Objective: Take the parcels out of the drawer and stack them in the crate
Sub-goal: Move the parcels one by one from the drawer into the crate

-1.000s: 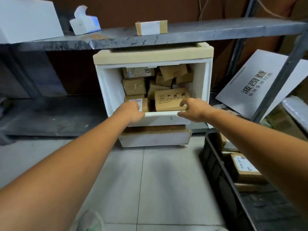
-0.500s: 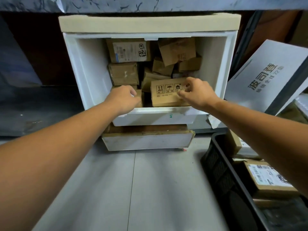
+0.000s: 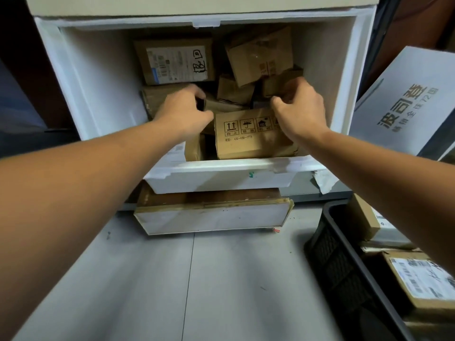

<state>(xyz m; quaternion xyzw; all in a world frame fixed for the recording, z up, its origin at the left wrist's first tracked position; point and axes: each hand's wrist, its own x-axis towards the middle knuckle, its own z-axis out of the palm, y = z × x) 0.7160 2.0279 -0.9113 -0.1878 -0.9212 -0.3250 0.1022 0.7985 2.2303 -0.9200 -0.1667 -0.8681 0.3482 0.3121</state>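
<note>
The white drawer stands open and holds several brown cardboard parcels. At its front lies a printed parcel; a labelled parcel leans at the back. My left hand reaches in left of the printed parcel, fingers curled round the end of a small brown parcel behind it. My right hand reaches over the printed parcel's right corner and pinches a small dark-brown parcel. The black crate sits on the floor at lower right with labelled parcels inside.
A large white carton with printed characters leans to the right of the drawer. Below the drawer a flat white panel juts out over the grey tiled floor. Dark shelving flanks the drawer on the left.
The view has moved closer to the drawer. Both hands went from the drawer's front lip and the printed parcel deeper inside, closing on smaller parcels behind it.
</note>
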